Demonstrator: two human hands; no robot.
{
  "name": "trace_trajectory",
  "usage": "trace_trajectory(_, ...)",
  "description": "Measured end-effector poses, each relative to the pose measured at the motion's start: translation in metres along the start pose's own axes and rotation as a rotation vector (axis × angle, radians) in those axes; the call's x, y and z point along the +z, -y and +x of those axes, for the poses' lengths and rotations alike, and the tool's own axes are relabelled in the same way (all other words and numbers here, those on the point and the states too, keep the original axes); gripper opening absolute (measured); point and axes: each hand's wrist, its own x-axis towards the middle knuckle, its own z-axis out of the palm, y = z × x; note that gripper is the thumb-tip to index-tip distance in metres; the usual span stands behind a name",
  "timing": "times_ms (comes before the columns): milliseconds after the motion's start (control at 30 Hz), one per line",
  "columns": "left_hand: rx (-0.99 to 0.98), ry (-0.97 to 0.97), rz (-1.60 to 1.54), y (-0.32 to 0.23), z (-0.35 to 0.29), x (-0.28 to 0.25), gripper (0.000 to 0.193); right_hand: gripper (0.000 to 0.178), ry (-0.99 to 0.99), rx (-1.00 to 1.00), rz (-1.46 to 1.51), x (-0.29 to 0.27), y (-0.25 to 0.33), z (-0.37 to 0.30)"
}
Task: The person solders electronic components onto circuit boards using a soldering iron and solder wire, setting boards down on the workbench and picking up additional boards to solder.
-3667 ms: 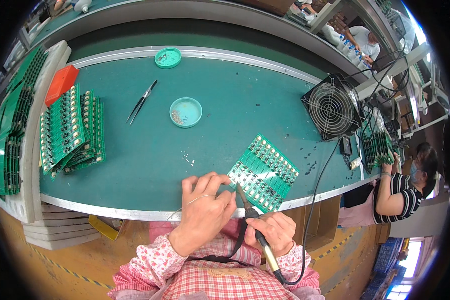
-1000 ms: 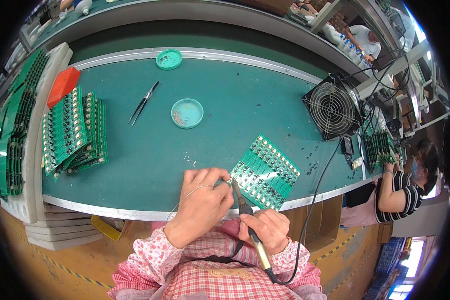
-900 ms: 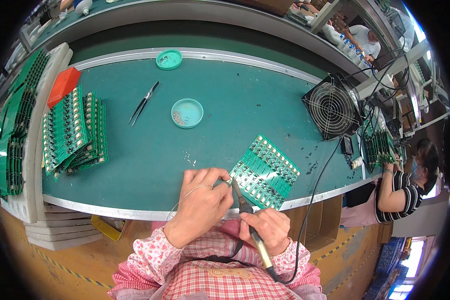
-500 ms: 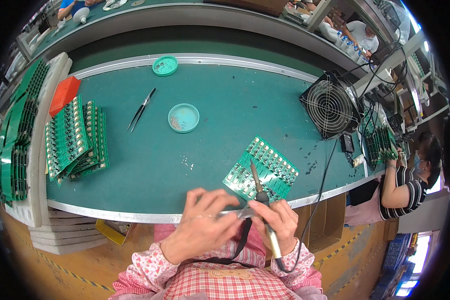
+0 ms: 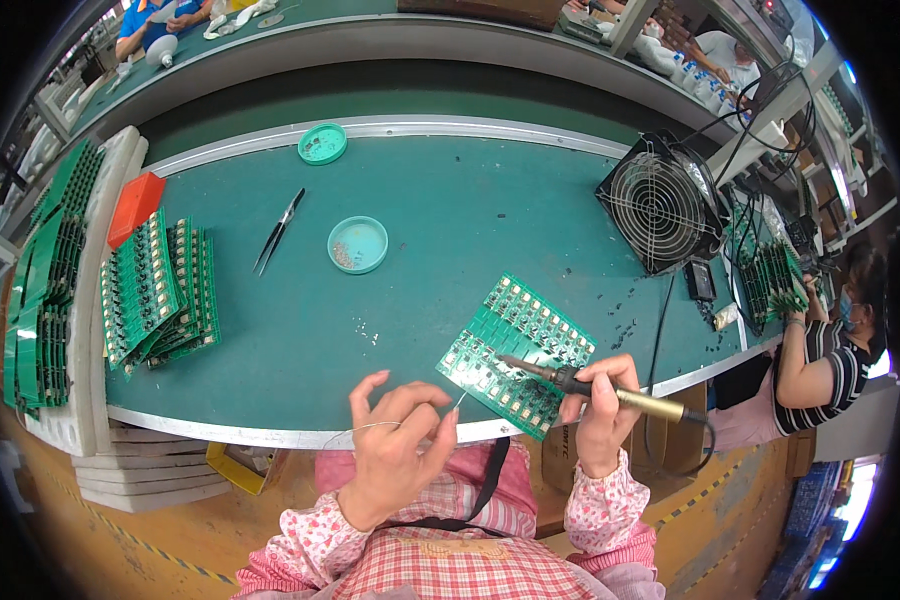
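My right hand (image 5: 603, 413) grips a soldering iron (image 5: 650, 403) by its dark collar, with its tip pointing left over a green circuit board (image 5: 505, 325). That board lies tilted at the table's front edge, rows of small components on it. At the board's lower left corner my left hand (image 5: 395, 445) pinches a thin solder wire (image 5: 461, 399) between thumb and fingers. The wire's short end points up toward the board, and its other end trails left across the fingers. Whether the iron's tip touches the board I cannot tell.
Stacked circuit boards (image 5: 150, 290) stand at the left beside a red box (image 5: 136, 208) and a foam tray (image 5: 95, 380). Tweezers (image 5: 279, 231), two round green dishes (image 5: 358, 218) and white bits lie mid-table. A black fan (image 5: 660, 205) stands right; a co-worker (image 5: 820, 370) sits beyond.
The soldering iron has swung from upright to nearly level, its tip pointing left over the board. My right hand has moved right; my hands have parted, and the wire end now shows by the board.
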Motion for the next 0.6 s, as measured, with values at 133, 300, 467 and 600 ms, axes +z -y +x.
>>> trace_trajectory(133,-0.005,-0.019,0.003,0.0,0.003,0.007,0.023,0.021,0.058,0.078,0.057,0.0,-0.011,0.011)
trace_trajectory(300,-0.004,-0.003,0.002,0.0,0.005,0.008,0.024,0.022,0.098,0.119,0.094,0.005,-0.013,0.022)
trace_trajectory(467,-0.004,-0.002,0.018,0.001,0.006,0.009,0.023,0.023,0.126,0.16,0.093,0.006,-0.014,0.025)
trace_trajectory(600,-0.007,0.009,0.03,0.001,0.007,0.009,0.022,0.024,0.136,0.164,0.107,0.006,-0.016,0.026)
